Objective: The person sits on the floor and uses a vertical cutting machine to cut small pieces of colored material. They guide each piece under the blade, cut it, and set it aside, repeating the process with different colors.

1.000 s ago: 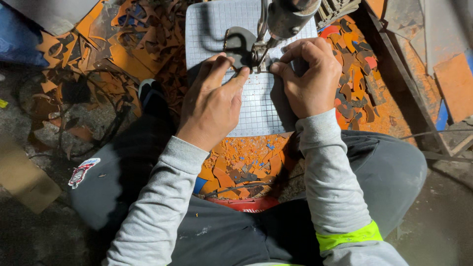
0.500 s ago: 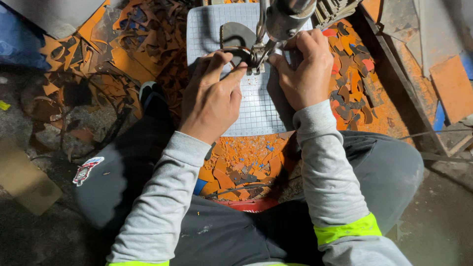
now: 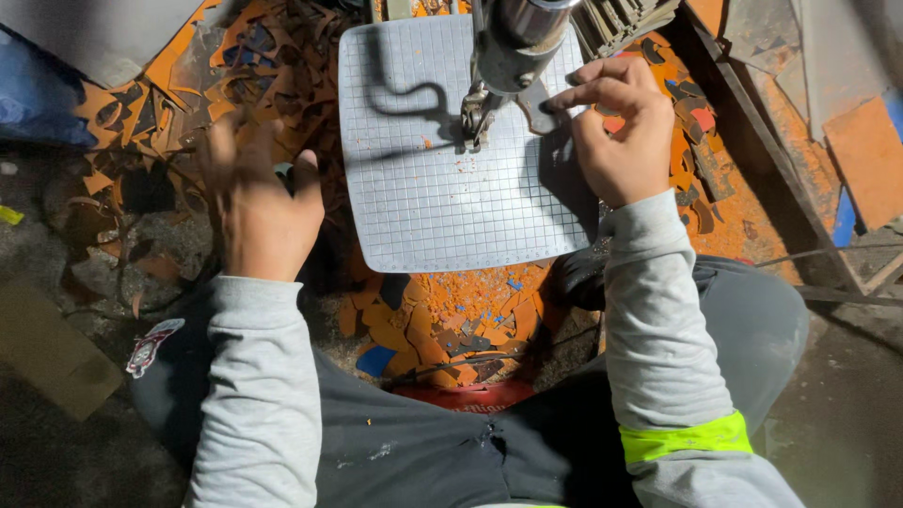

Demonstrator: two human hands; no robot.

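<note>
My right hand [image 3: 621, 141] rests on the right side of a white gridded work plate [image 3: 442, 207]. Its thumb and forefinger pinch a small dark cut piece [image 3: 538, 113] beside the metal foot of a machine head [image 3: 513, 47]. My left hand [image 3: 259, 212] is off the plate to the left, blurred, fingers spread and holding nothing, above a heap of orange and dark scraps [image 3: 179, 85]. A thin dark curved shape [image 3: 414, 94] lies on the plate left of the foot. I cannot tell whether it is a strip or a shadow.
Orange and blue offcuts [image 3: 442, 320] litter the floor below the plate, between my knees. More scraps [image 3: 696, 150] pile up at the right by a metal frame [image 3: 771, 188]. A brown board [image 3: 47, 357] lies at the lower left. A blue sheet [image 3: 28, 94] sits upper left.
My left hand has left the machine foot and swung out left over the scraps, opening. My right hand stays by the foot. The dark ring-shaped piece both hands held is gone from under them.
</note>
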